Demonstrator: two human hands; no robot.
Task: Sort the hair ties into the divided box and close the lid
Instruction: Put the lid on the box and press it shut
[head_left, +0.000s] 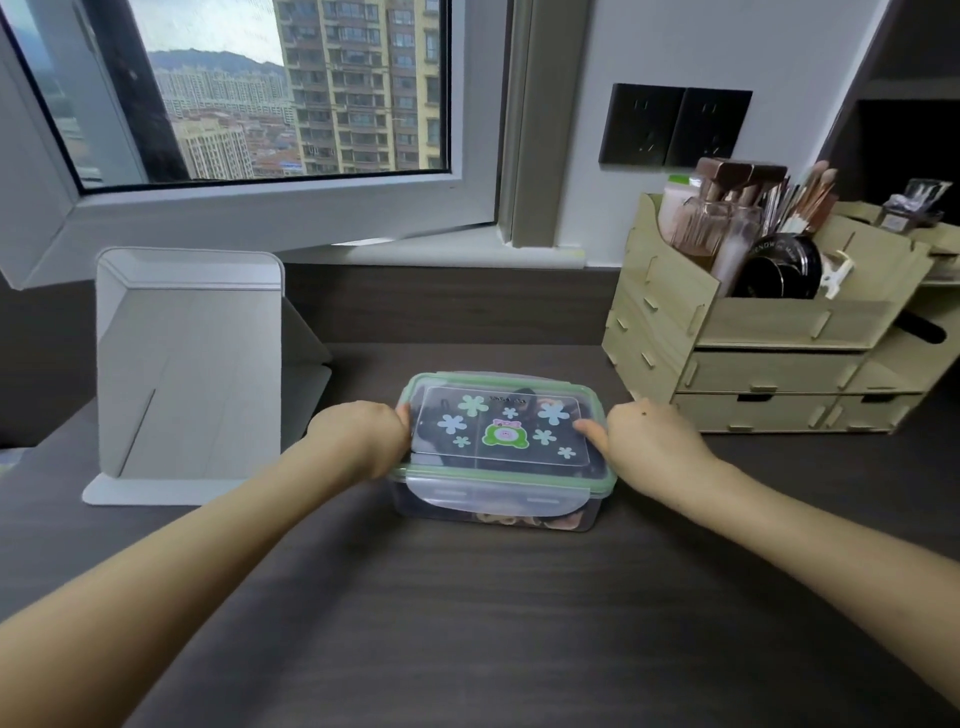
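Gripping divided box (410, 508) at both ends, left hand (358, 439) and right hand (649, 441) curled over edges of flowered lid (504, 431), hair ties (506, 519) inside, on dark desk (467, 623)

We can read very little here. On the clear lid (501, 431), near its far edge, we find one short line of small dark print (too blurred for us to make out a single word). On the rim of the round black compact (779, 267) standing in the wooden organiser (769, 325) we see pale capitals that look like "ENOW", followed by further letters that we cannot read.
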